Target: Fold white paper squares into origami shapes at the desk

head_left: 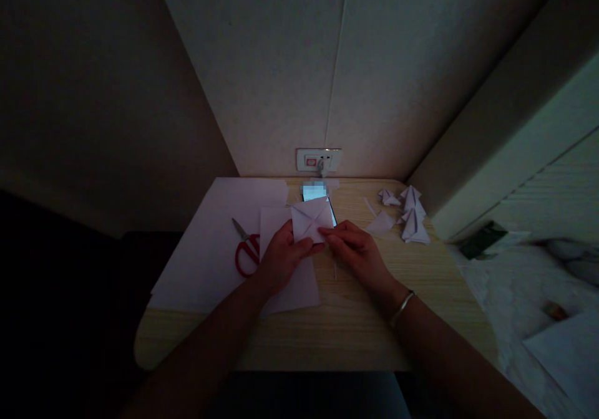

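A small square of folded white paper [309,214], with creases meeting near its middle, is held up above the table. My left hand [284,254] grips it from the lower left, thumb on the front and fingers behind. At its lower right corner, my right hand [358,254] pinches the edge between thumb and forefinger; a bracelet circles that wrist. Behind the paper lies a phone [314,191] with a lit screen, partly covered. Red-handled scissors [247,249] rest on white sheets [201,250] to the left, their near handle close to my left hand.
Several folded paper shapes [413,214] stand at the table's back right, beside paper scraps [381,222]. The wooden table [355,341] has a rounded front edge. A wall socket [319,159] with a plug sits behind it. White bedding [510,288] lies to the right.
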Demonstrator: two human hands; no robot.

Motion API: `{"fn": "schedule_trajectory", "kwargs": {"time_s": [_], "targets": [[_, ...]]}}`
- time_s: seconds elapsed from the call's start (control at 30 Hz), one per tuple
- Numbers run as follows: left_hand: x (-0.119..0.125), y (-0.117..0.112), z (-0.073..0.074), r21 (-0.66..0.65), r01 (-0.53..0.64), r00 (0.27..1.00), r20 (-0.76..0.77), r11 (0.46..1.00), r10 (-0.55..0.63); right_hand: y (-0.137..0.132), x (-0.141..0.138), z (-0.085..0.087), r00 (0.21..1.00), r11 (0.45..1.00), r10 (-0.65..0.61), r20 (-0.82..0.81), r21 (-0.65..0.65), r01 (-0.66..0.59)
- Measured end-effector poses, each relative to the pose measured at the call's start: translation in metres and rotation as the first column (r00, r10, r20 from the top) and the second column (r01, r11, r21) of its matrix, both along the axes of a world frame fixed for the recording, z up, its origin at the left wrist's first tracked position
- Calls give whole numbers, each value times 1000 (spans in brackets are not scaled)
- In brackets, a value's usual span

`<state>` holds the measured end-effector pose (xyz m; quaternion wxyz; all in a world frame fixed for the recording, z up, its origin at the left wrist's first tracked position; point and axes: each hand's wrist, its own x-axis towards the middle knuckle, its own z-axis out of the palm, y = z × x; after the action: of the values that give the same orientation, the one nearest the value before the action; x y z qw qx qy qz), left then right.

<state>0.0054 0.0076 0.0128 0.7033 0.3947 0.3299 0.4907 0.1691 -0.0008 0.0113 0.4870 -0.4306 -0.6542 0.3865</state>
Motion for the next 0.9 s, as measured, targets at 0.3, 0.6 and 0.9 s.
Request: {"fn": "schedule_trajectory", "kwargs": {"time_s": [0.3, 0.6, 0.9], "targets": [[1, 1, 0, 46, 3, 955, -297, 999, 11, 4, -4, -5, 961, 958, -73, -267, -285, -6], [2, 1, 0, -116, -17, 993, -121, 993, 2, 8, -3, -4, 901, 929, -99, -422, -363, -68], [1, 1, -3, 55, -14, 959, -282, 998, 29, 8, -3, -3, 872, 916, -123, -474, -393, -85]]}}
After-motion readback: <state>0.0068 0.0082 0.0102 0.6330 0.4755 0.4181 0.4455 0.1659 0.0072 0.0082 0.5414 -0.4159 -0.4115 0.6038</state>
